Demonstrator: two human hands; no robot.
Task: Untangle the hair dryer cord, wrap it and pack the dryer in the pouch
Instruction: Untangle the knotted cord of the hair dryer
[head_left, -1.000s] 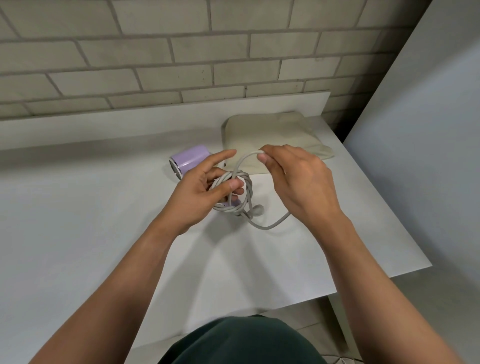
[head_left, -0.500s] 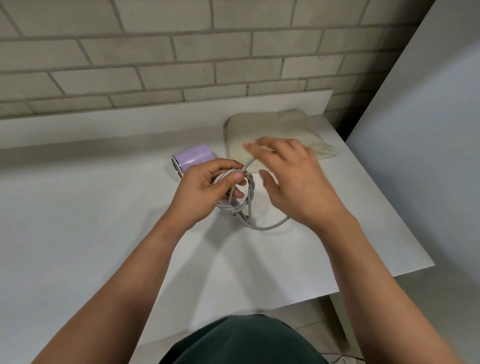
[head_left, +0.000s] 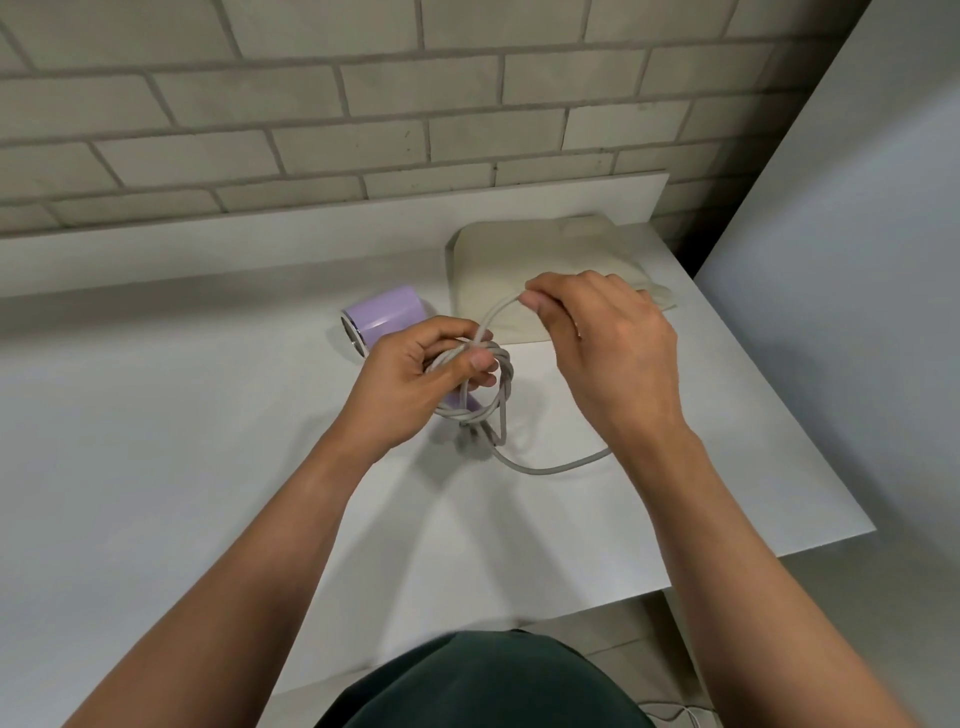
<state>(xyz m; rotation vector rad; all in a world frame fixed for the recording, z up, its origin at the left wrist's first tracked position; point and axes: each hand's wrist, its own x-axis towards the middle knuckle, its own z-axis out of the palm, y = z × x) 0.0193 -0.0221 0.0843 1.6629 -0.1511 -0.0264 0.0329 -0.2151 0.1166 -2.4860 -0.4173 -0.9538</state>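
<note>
Soft, even light from overhead fills this wide-angle view and leaves the white table (head_left: 156, 441) bright without harsh glare. Faint, soft-edged shadows of both forearms spread across it, and a grey band of shade runs below the rear ledge (head_left: 260, 239). A small highlight sits on the lilac dryer (head_left: 387, 314). The brick wall (head_left: 311, 104) courses bow toward the frame edges. Focus is crisp, except for slight smearing where the cord (head_left: 503, 364) loops hang below the left hand (head_left: 410, 384).

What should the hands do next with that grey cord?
Probably the right hand should lay its pinched strand of the cord round the coil in the left hand: a slack loop lies loose on the table, so the wrapping looks unfinished.
</note>
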